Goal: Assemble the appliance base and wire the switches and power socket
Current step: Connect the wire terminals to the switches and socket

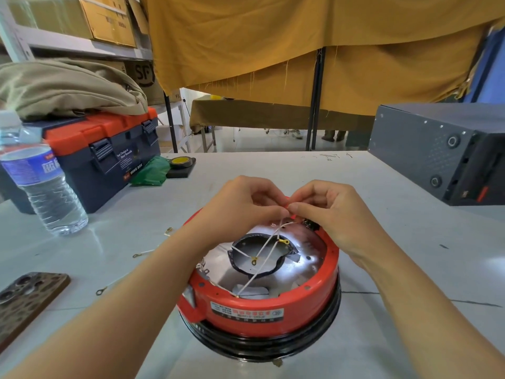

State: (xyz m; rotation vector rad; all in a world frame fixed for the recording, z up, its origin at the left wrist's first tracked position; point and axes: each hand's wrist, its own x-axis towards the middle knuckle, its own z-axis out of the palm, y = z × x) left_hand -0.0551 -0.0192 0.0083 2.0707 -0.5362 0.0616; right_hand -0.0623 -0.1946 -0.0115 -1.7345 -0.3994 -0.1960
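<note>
A round red appliance base (pixel 273 318) lies upside down on the grey table, its silver inner plate and a dark central ring exposed. White wires (pixel 262 250) with yellow ring terminals cross the opening. Above the base's far rim, my left hand (pixel 246 203) and my right hand (pixel 328 212) meet, both pinching the upper ends of the white wires beside a small red part (pixel 287 205). A black switch block (pixel 310 223) shows at the far rim under my right hand.
A water bottle (pixel 41 187) and a red-and-blue toolbox (pixel 109 149) stand at the left. A phone (pixel 24 299) lies near left. Loose ring-terminal wires (pixel 142 254) lie on the table. A dark metal box (pixel 442 149) sits at the right.
</note>
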